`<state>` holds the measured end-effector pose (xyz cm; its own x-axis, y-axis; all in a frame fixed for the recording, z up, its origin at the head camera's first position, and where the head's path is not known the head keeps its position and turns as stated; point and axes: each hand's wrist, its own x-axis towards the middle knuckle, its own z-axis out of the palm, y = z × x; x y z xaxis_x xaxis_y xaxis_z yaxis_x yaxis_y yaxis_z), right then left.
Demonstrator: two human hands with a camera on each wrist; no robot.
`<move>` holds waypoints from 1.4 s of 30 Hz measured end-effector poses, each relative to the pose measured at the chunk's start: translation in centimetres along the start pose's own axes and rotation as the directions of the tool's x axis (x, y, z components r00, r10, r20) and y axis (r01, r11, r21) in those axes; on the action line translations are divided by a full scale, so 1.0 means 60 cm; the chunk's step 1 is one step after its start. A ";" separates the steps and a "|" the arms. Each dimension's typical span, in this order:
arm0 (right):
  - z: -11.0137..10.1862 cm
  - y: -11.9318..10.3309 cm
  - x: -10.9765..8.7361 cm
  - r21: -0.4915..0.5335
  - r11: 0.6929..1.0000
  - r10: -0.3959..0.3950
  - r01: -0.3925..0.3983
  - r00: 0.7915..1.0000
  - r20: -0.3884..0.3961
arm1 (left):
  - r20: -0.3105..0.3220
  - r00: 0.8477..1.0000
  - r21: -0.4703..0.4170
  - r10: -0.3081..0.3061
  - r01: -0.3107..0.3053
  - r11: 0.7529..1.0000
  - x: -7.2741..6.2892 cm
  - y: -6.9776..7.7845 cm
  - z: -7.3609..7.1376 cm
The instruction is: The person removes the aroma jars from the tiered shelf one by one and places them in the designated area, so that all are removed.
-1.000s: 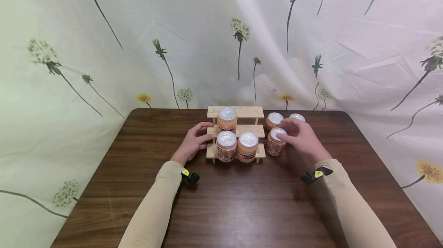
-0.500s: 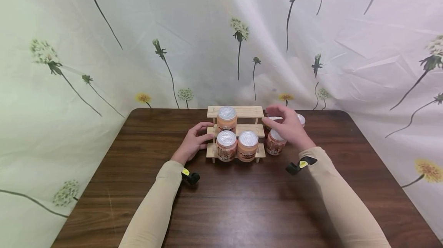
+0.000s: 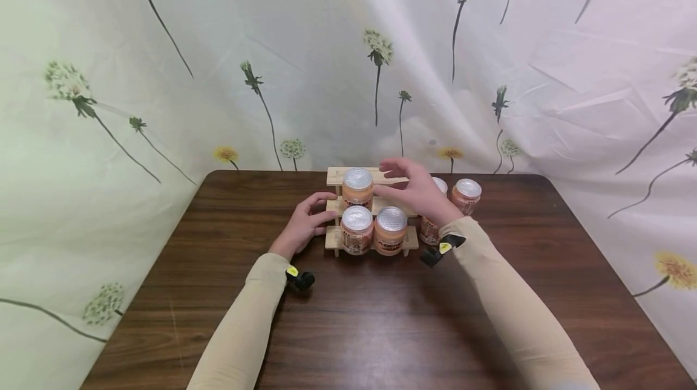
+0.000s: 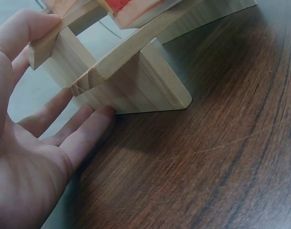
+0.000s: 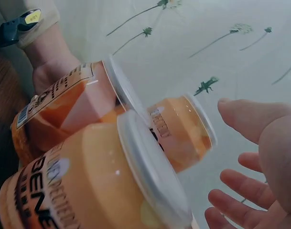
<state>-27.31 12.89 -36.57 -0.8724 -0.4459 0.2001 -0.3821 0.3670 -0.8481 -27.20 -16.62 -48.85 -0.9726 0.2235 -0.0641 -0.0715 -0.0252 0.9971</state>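
Observation:
A small three-step wooden rack stands at the back of the table. On its middle step sits an orange jar with a silvery lid. Two similar jars, a left one and a right one, occupy the bottom step. My left hand rests its fingertips on the rack's left end; in the left wrist view its fingers look extended against the wooden side. Spread and holding nothing, my right hand is over the rack's right part, beside the middle-step jar. The right wrist view shows its fingers apart from the jars.
To the right of the rack, several more jars stand on the table, including a rear one and a front one partly hidden by my right wrist. A flower-printed cloth hangs behind the table.
My right hand has moved left, from the jars on the table to above the rack, without carrying anything. The left hand, the rack and the jars have stayed put.

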 end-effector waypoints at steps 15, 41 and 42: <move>0.039 -0.013 0.040 -0.056 0.998 0.020 -0.014 0.994 0.109 | 0.006 1.000 0.007 -0.009 0.009 1.000 0.000 0.004 0.000; 0.045 -0.011 0.050 -0.050 0.997 0.064 -0.062 0.997 0.044 | 0.008 1.000 -0.006 -0.016 0.016 1.000 0.005 0.001 -0.002; 0.044 -0.010 0.048 -0.047 0.997 0.069 -0.067 0.997 0.030 | 0.007 1.000 -0.006 -0.015 0.015 1.000 0.005 0.001 -0.002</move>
<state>-28.79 9.19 -36.77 -0.8871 -0.4437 0.1269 -0.3368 0.4344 -0.8354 -27.52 -16.67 -48.82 -0.9699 0.2304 -0.0792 -0.0879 -0.0276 0.9957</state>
